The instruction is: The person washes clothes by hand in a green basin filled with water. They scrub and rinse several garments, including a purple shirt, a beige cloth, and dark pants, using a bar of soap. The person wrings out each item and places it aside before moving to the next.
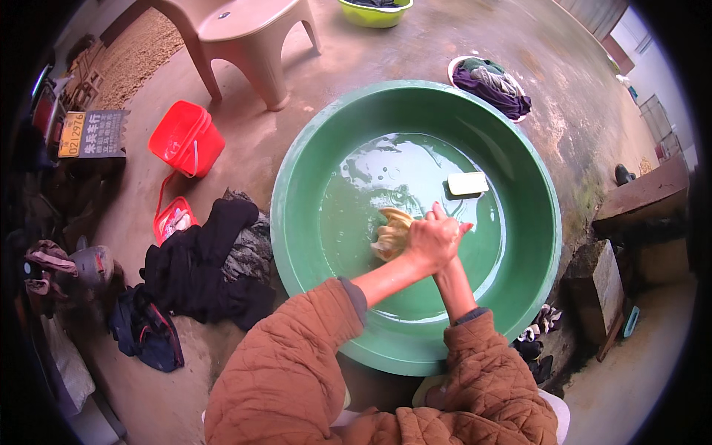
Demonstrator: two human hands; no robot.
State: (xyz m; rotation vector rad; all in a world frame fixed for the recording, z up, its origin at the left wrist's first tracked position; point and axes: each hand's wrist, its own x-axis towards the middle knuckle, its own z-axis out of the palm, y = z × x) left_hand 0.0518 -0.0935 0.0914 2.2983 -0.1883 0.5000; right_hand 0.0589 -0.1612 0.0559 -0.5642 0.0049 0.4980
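A large round green plastic tub (528, 183) stands before me with shallow, shiny water in its bottom. Over the water, my left hand (425, 243) is closed around a wet beige-yellow cloth (392, 233), whose loose end sticks out to the left. My right hand (455, 236) is pressed against the left one at the same spot. Overlap between the hands hides most of the right palm and whatever it may grip. Beyond my hands, toward the right wall of the tub, a pale bar (467, 183), likely soap, rests on the bottom.
Dark clothes (206, 261) lie on the wet floor left of the tub. Near them are a red bucket (186, 139) and its lid (173, 219). A plastic chair (250, 33), a lime-green basin (378, 14) and a basin of laundry (489, 83) stand beyond. A concrete block (598, 289) is at right.
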